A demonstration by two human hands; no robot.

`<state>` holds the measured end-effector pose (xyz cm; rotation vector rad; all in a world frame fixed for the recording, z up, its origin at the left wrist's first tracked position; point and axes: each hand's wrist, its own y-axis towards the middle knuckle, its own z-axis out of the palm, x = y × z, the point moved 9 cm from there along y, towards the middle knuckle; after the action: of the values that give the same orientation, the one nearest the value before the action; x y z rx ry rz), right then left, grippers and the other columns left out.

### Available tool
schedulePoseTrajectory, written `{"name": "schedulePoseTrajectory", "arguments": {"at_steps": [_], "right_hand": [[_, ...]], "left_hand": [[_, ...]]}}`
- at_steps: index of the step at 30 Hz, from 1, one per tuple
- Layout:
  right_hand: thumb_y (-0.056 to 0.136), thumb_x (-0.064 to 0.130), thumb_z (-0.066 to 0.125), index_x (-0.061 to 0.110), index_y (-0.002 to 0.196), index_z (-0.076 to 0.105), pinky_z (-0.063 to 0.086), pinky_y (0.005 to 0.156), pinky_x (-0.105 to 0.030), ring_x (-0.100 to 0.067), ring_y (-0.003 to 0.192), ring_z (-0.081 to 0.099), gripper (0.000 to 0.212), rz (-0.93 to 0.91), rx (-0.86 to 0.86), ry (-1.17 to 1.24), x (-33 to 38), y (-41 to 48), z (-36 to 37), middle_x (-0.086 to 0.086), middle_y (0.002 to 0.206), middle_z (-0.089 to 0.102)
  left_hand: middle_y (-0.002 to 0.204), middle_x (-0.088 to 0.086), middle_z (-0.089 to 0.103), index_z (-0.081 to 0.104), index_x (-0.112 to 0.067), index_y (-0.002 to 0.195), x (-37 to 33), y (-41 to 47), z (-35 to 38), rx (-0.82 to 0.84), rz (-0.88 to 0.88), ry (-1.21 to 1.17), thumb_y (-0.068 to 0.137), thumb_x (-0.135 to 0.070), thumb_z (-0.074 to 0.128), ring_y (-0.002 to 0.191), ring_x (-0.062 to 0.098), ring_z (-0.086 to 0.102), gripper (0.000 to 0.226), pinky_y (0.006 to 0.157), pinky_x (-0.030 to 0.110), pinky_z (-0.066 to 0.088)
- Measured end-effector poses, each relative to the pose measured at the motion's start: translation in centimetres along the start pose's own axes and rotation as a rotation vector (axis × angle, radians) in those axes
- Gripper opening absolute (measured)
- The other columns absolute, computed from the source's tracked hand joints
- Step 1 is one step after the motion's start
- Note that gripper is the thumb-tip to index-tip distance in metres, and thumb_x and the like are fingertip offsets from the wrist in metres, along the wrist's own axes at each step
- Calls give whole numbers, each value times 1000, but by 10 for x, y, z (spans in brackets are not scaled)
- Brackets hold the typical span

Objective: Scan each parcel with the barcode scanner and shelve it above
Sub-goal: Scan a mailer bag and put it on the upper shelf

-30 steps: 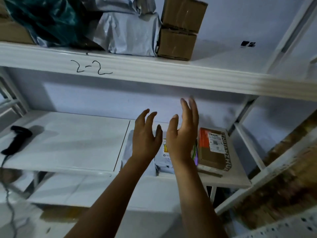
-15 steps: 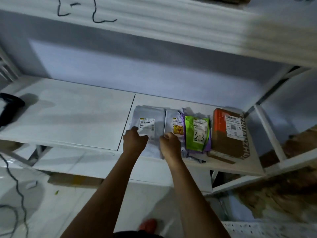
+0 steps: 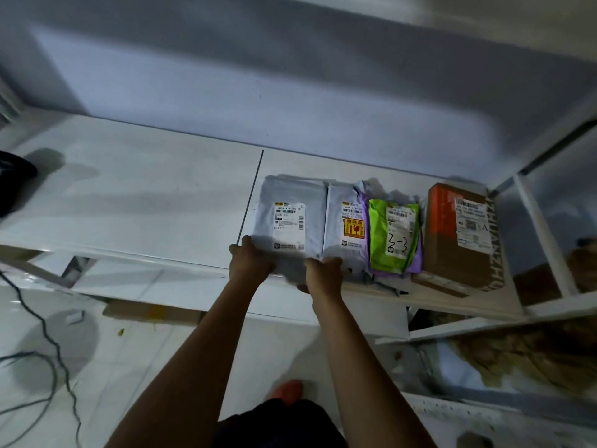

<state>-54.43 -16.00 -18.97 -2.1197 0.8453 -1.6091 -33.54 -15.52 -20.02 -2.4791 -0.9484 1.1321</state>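
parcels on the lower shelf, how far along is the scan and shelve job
Done: no shelved parcel is in view. In hand: the left hand and right hand grip the near edge of the leftmost grey parcel; the scanner lies apart at the far left, untouched. Left: this one, then the yellow-sticker parcel, green parcel and brown box beside it.

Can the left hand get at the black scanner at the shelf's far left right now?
Probably not yet: the left hand and right hand both grip the grey parcel. Once freed, the bare shelf toward the scanner leaves the way open.
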Motion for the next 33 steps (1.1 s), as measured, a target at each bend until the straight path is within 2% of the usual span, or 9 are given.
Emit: {"name": "schedulePoseTrajectory", "arguments": {"at_steps": [3, 6, 10, 14, 18, 20, 26, 30, 33], "right_hand": [[93, 13, 64, 11, 126, 44, 62, 55, -35, -32, 104, 65, 38, 68, 56, 167, -5, -4, 11, -16, 130, 53], [93, 15, 65, 15, 127, 45, 63, 59, -37, -31, 106, 62, 39, 102, 87, 231, -10, -11, 18, -15, 129, 53], [91, 13, 64, 23, 135, 41, 63, 60, -39, -26, 108, 59, 50, 110, 114, 344, -25, -30, 26, -10, 127, 52], [90, 13, 65, 12, 133, 43, 64, 64, -47, -37, 118, 59, 48, 168, 161, 454, -52, -60, 34, -23, 132, 52], [91, 8, 65, 16, 148, 31, 63, 68, -47, -34, 80, 68, 67, 205, 187, 550, -77, -101, 48, -22, 109, 64], [94, 6, 60, 2, 144, 41, 62, 68, -46, -35, 72, 68, 53, 225, 242, 626, -89, -122, 65, -25, 101, 67], [100, 16, 57, 5, 123, 66, 62, 78, -45, -35, 87, 69, 27, 245, 399, 713, -107, -180, 120, -24, 114, 69], [101, 12, 60, 5, 108, 68, 64, 76, -47, -38, 104, 65, 13, 244, 425, 744, -104, -194, 157, -19, 125, 63], [101, 1, 55, -3, 103, 66, 63, 76, -51, -39, 106, 64, 11, 217, 472, 815, -96, -202, 182, -23, 121, 64]], "left_hand": [[112, 22, 70, 64, 3, 116, 8, 8, -8, -37, 28, -57, 83, -17, 80, 106, 40, 68, 42, 80, 33, 50], [100, 24, 73, 69, 7, 103, 18, 8, -16, -38, 39, -94, 86, -13, 77, 97, 42, 69, 27, 78, 35, 53], [87, 19, 66, 67, 4, 93, 37, -4, -29, -24, 41, -96, 85, -6, 74, 81, 35, 59, 15, 70, 31, 42], [89, 25, 66, 59, 1, 100, 79, -19, -42, 26, -40, -257, 84, 0, 71, 75, 42, 66, 20, 61, 34, 49], [70, 12, 49, 51, -4, 84, 113, -53, -48, 246, -79, -315, 88, 16, 62, 54, 21, 45, 23, 41, 22, 36], [68, 12, 49, 52, -1, 86, 131, -70, -58, 291, -35, -339, 89, 18, 56, 52, 19, 41, 20, 42, 22, 33], [65, 1, 51, 54, -14, 73, 167, -103, -126, 62, 263, -140, 88, 5, 66, 63, 22, 50, 27, 58, 32, 45], [70, 1, 55, 66, -10, 80, 187, -110, -177, -125, 296, -84, 84, 15, 54, 67, 16, 47, 28, 51, 9, 31], [62, -1, 55, 60, -12, 72, 214, -106, -198, -132, 248, -143, 87, 11, 56, 64, 17, 50, 28, 51, 16, 36]]}}
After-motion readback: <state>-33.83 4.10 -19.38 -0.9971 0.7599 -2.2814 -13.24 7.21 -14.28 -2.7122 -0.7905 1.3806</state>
